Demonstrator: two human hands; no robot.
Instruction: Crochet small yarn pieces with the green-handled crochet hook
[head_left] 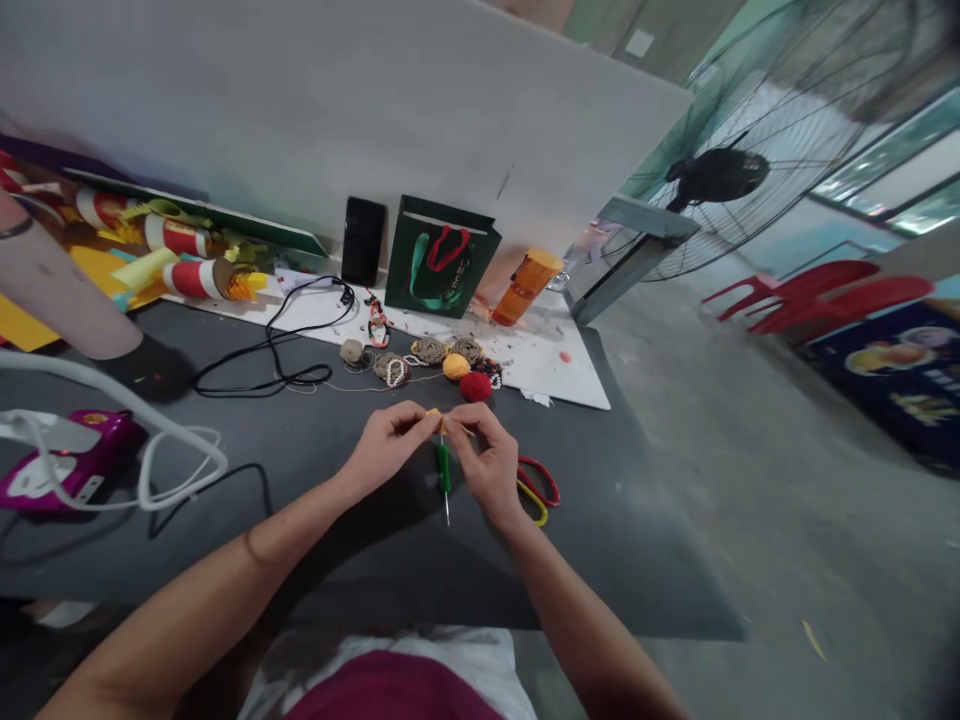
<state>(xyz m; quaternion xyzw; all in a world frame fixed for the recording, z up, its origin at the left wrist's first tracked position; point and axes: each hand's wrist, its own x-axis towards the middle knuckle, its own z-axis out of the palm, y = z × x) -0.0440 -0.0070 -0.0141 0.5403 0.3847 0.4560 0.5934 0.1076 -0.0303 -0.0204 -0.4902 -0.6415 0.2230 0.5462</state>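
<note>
Over the dark table, my left hand [390,443] pinches a small yellow piece [433,413] between thumb and fingers. My right hand [487,458] meets it closely and is closed on the same yellow piece. Just below the fingertips is a green-handled tool [444,468] with a thin metal shaft pointing down; whether it hangs from the piece or lies on the table I cannot tell. Scissors with red and yellow handles [538,490] lie partly behind my right hand. A red yarn ball [475,387] and a yellow yarn ball [454,366] sit beyond my hands.
A green gift bag [435,260], a black phone [364,242] and an orange bottle [525,288] stand at the back. Black cable [277,345] loops on the left, near a purple device [75,455]. A large fan [720,175] is at the right.
</note>
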